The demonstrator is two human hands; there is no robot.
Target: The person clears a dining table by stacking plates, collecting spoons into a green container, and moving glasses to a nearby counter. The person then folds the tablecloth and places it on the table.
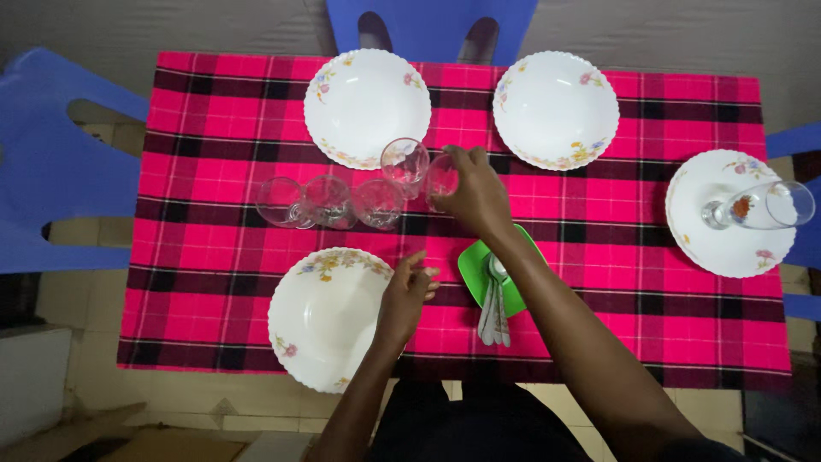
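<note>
My right hand (pixel 475 195) grips a clear glass (pixel 440 180) at the middle of the table, at the right end of a cluster of several clear glasses (pixel 329 202). Another glass (pixel 404 162) stands just left of it. My left hand (pixel 405 293) rests with loosely curled fingers on the right rim of the near white floral plate (pixel 321 316) and holds nothing. My right forearm passes over a small green plate (pixel 472 268) with several metal spoons (pixel 494 308) on it.
A red and black plaid cloth (pixel 214 128) covers the table. Two white floral plates (pixel 366 104) (pixel 555 109) lie at the far side. A fourth plate (pixel 714 239) at the right carries a tall glass (pixel 761 206). Blue chairs (pixel 51 162) stand around.
</note>
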